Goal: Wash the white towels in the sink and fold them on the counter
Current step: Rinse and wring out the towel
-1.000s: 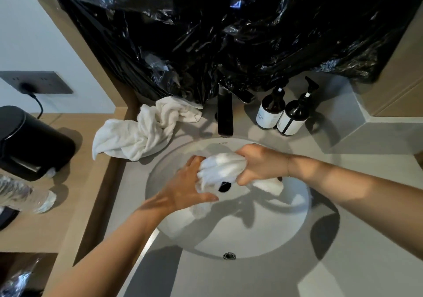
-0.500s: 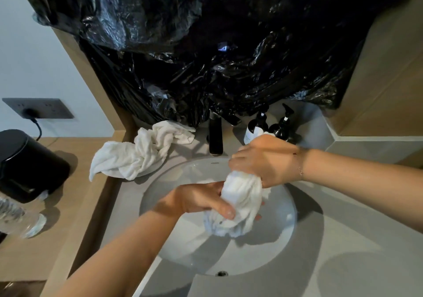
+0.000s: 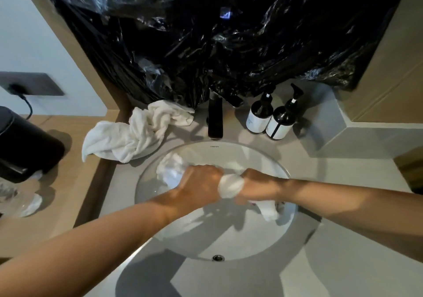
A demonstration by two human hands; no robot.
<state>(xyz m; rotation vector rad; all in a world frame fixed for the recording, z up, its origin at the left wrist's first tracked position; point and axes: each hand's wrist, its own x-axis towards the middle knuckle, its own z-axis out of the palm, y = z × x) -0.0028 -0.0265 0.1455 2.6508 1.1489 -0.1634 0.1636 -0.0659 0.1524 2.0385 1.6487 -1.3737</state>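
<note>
Over the round white sink (image 3: 240,241) both my hands grip one small white towel (image 3: 230,185), stretched sideways and twisted between them. My left hand (image 3: 201,183) is closed on its left part, with loose cloth bunching out beyond the knuckles. My right hand (image 3: 256,185) is closed on the right part, and a wet end hangs below it into the basin. A second white towel (image 3: 135,134) lies crumpled on the grey counter at the sink's back left, apart from both hands.
A black tap (image 3: 215,119) stands behind the sink, with two dark pump bottles (image 3: 270,118) to its right. Black plastic sheeting (image 3: 217,40) hangs above. On the wooden shelf at left sit a black appliance (image 3: 25,145) and a plastic water bottle (image 3: 20,201).
The towel hung upright between my hands half a second ago, right hand on top. Now both hands are level and lower in the sink, with the towel pulled sideways and twisted.
</note>
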